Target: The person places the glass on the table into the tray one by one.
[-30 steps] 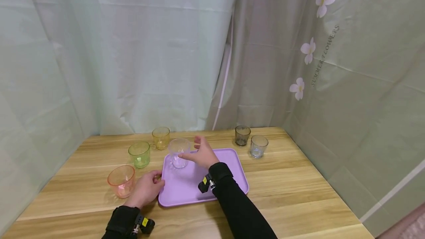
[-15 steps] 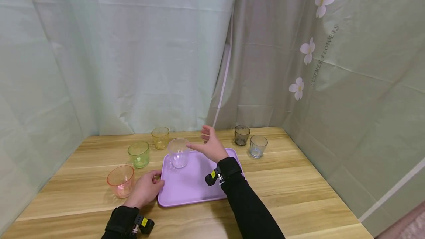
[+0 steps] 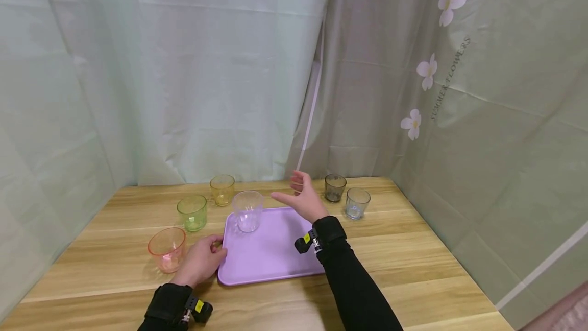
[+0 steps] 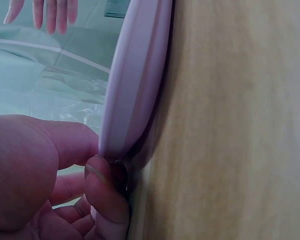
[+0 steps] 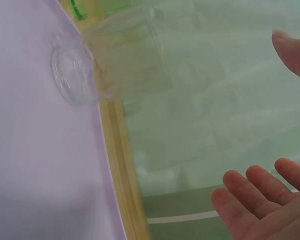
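Purple tray [image 4: 132, 75], pinched (left wrist only).

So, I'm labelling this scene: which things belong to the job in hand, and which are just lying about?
Likely in the job:
purple tray, left hand pinching its edge
clear glass, standing on it

Not held, perhaps just around:
pink glass
green glass
yellow glass
grey glass
bluish glass
curtain

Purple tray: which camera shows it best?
Head view: most of the purple tray shows, the right arm covering one side. Left wrist shows only its outer edge; right wrist, part of its surface and rim.
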{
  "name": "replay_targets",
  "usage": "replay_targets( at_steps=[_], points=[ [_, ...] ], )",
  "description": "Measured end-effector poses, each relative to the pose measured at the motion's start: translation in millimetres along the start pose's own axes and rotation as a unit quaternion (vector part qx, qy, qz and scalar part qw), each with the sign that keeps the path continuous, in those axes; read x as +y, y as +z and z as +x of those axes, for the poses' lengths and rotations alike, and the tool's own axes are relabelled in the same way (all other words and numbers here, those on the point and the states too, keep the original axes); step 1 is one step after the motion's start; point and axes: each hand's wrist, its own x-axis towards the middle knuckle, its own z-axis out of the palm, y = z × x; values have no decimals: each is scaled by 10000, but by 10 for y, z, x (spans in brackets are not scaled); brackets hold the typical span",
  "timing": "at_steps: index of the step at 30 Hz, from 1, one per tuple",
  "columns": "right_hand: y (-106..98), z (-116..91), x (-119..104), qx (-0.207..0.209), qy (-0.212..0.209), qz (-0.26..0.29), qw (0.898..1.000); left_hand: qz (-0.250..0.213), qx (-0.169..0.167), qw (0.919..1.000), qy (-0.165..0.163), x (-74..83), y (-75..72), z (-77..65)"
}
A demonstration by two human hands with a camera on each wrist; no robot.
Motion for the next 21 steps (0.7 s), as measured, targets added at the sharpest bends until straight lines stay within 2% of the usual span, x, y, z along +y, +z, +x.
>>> replay_targets(
  at_steps=[21],
  points=[
    [-371,-38,5,483,-97,-170,9986,-20,-22,10000,26,-41,7,18]
  ],
)
